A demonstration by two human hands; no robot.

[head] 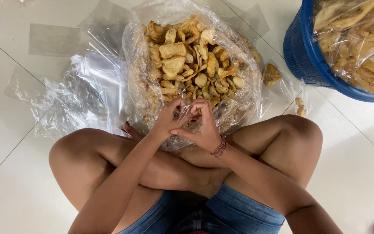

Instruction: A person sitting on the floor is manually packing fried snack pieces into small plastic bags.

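Observation:
A big clear plastic bag [135, 65] full of golden fried crackers [187, 60] lies open on the white tiled floor in front of my crossed legs. My left hand [169, 117] and my right hand [202, 128] meet at the bag's near edge, fingers pinched together on a small clear plastic bag [190, 116] held between them. What is inside that small bag is hidden by my fingers. A beaded bracelet [219, 148] sits on my right wrist.
A pile of empty clear plastic bags [78, 91] lies to the left. A blue basket [304, 47] lined with plastic and filled with packed crackers stands at the upper right. Two small filled packets [272, 74] [300, 106] lie between it and the big bag.

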